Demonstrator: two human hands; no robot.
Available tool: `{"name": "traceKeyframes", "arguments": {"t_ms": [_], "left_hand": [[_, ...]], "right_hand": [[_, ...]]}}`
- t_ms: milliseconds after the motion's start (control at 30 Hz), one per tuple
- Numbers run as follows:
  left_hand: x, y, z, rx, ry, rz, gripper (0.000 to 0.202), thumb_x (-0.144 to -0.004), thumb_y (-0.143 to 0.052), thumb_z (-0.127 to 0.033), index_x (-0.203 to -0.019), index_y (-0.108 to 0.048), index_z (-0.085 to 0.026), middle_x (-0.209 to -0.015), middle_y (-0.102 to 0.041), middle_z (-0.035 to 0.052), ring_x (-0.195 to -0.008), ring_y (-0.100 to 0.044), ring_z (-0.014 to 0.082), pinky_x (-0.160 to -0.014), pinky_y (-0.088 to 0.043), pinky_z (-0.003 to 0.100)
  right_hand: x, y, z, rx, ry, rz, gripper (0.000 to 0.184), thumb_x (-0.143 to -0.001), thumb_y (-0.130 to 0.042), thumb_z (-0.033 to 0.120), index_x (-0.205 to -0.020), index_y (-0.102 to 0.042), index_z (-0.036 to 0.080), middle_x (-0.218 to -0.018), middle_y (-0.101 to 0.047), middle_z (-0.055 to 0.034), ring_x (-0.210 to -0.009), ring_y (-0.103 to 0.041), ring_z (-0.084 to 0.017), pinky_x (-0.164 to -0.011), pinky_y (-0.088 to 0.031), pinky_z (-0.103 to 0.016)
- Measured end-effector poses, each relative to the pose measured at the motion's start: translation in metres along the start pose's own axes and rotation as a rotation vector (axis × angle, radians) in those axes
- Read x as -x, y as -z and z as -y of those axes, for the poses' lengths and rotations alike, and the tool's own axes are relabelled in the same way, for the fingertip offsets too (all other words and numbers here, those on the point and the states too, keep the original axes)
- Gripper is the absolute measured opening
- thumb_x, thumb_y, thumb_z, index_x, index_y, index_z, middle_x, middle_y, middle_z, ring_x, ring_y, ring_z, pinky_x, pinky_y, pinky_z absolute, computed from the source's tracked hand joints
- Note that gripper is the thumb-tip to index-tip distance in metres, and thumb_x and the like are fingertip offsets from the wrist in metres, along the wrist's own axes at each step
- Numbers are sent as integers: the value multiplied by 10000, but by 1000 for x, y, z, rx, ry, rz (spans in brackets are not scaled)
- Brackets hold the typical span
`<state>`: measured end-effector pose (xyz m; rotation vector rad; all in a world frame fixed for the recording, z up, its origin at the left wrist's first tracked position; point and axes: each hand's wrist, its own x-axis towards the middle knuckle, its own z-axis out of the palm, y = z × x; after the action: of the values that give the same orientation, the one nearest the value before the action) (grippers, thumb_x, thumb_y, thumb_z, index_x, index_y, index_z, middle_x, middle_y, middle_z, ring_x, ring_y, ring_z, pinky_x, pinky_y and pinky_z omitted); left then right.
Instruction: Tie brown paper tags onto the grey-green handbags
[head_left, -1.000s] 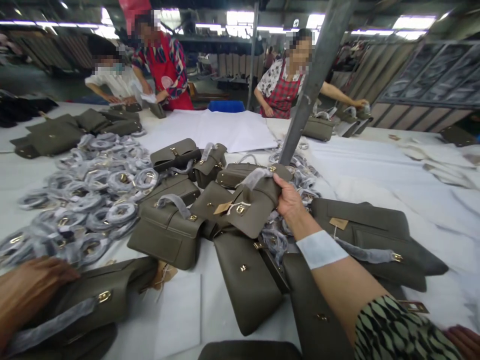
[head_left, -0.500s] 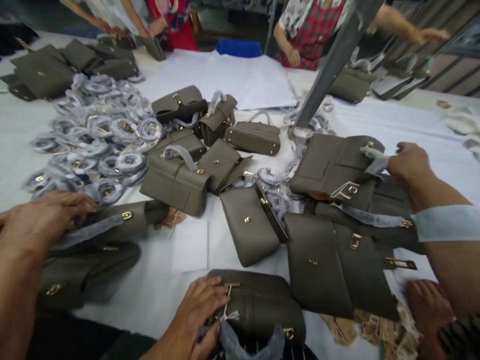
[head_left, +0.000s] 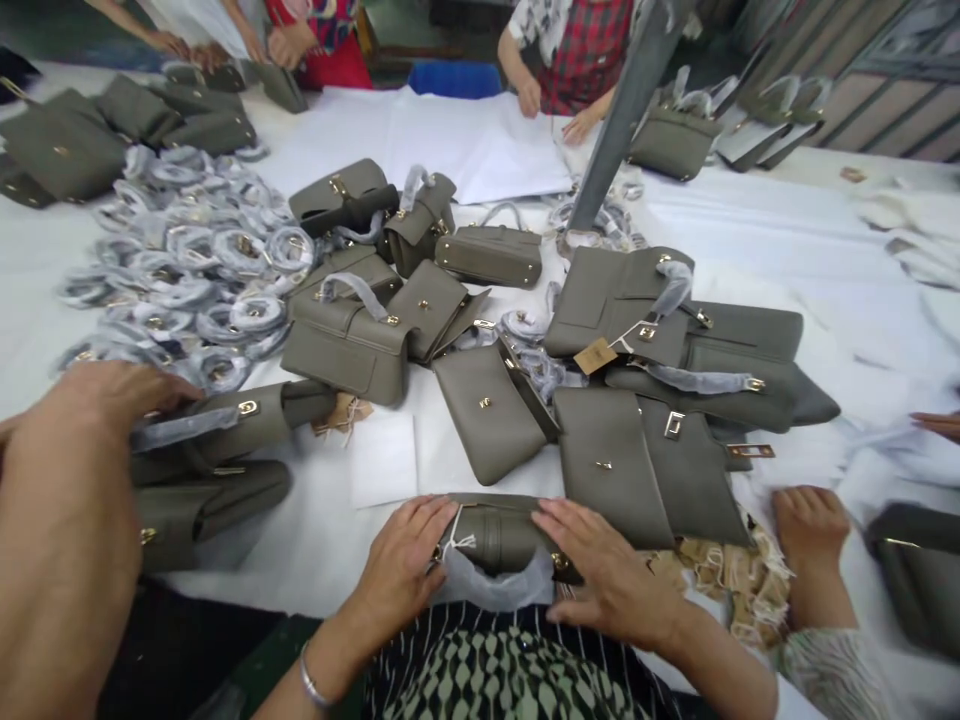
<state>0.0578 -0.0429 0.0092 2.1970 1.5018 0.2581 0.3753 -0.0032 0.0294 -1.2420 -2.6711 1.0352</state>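
Handbag (head_left: 499, 535): at worktop (head_left: 465, 465) near edge, held steady from both sides.
Left hand (head_left: 401, 560): fingers spread flat on handbag's left end.
Right hand (head_left: 600, 570): fingers open, pressing its right end.

1. The right hand (head_left: 611, 575) has let go of the olive bag (head_left: 622, 305) it lifted a second ago; that bag now lies on the pile toward the table's right edge.
2. Both hands, the left hand (head_left: 401, 560) too, now rest on the handbag (head_left: 499, 535) at the near edge.
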Motion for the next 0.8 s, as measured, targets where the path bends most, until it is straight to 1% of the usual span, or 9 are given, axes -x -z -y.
{"name": "traceKeyframes", "arguments": {"t_ms": [67, 133, 200, 300, 400, 533, 667, 733, 800], "left_hand": [[-8, 1, 4, 0, -33, -39, 562, -809, -562, -143, -1353, -436, -205, -1304, -574, 86, -1192, -477, 264, -1053, -446, 460], [-19, 5, 9, 24, -36, -90, 520, -819, -595, -198, -1322, -466, -203, -1267, -589, 92, -1180, -479, 277, -1031, -459, 465], [-31, 7, 14, 99, 13, -166, 529, -823, -636, -305, -1315, -469, -202, -1268, -577, 101, -1207, -463, 290, -1039, -449, 481], [-42, 6, 22, 356, 189, -311, 573, -827, -628, -423, -1313, -454, -174, -1297, -535, 130, -1242, -456, 285, -1091, -392, 504], [-39, 2, 26, 686, 384, -359, 619, -816, -606, -514, -1291, -462, -144, -1307, -534, 153, -1224, -500, 290, -1101, -377, 506], [-16, 0, 22, 922, 452, -323, 661, -797, -600, -571, -1301, -462, -166, -1255, -601, 125, -1158, -566, 292, -1066, -422, 476], [0, -3, 26, 1053, 544, -432, 600, -832, -505, -620, -1218, -531, -162, -1231, -626, 118, -1226, -527, 302, -1040, -450, 431], [-1, -8, 34, 1066, 661, -514, 618, -804, -513, -657, -1156, -558, -150, -1110, -674, 121, -1147, -579, 309, -1023, -457, 455], [-6, -14, 46, 1033, 757, -592, 651, -727, -582, -687, -1092, -580, -149, -1023, -691, 118, -1063, -617, 317, -1016, -457, 492]], "right_hand": [[-2, -16, 7, -21, -88, -20, 869, -719, -759, 397, -1465, -345, 229, -1469, -427, -119, -1327, -406, -327, -1118, -356, -510], [-16, -18, 8, -19, -166, -101, 720, -752, -720, 298, -1405, -435, 197, -1365, -531, -123, -1233, -487, -307, -1067, -405, -478], [-34, -9, 2, -64, -214, -138, 580, -746, -720, 292, -1291, -548, 200, -1228, -620, -102, -1125, -558, -288, -988, -456, -437], [-56, 10, -8, -217, -241, -121, 423, -696, -755, 291, -1104, -658, 233, -1064, -690, -38, -1005, -621, -250, -897, -477, -367], [-60, 21, -10, -360, -243, -109, 327, -665, -750, 263, -987, -701, 234, -925, -711, 3, -874, -642, -213, -814, -480, -313], [-48, 32, 6, -517, -245, -104, 261, -639, -732, 279, -891, -718, 211, -824, -702, 4, -783, -633, -207, -719, -485, -288], [-32, 63, 19, -637, -267, -159, 321, -624, -754, 369, -900, -726, 207, -859, -716, -23, -817, -643, -251, -718, -508, -316], [-25, 86, 13, -657, -303, -285, 370, -625, -767, 439, -905, -723, 201, -876, -719, -40, -839, -648, -273, -742, -520, -339], [-19, 109, -4, -728, -390, -447, 450, -644, -760, 501, -963, -707, 188, -906, -723, -60, -849, -659, -287, -752, -536, -362]]}}
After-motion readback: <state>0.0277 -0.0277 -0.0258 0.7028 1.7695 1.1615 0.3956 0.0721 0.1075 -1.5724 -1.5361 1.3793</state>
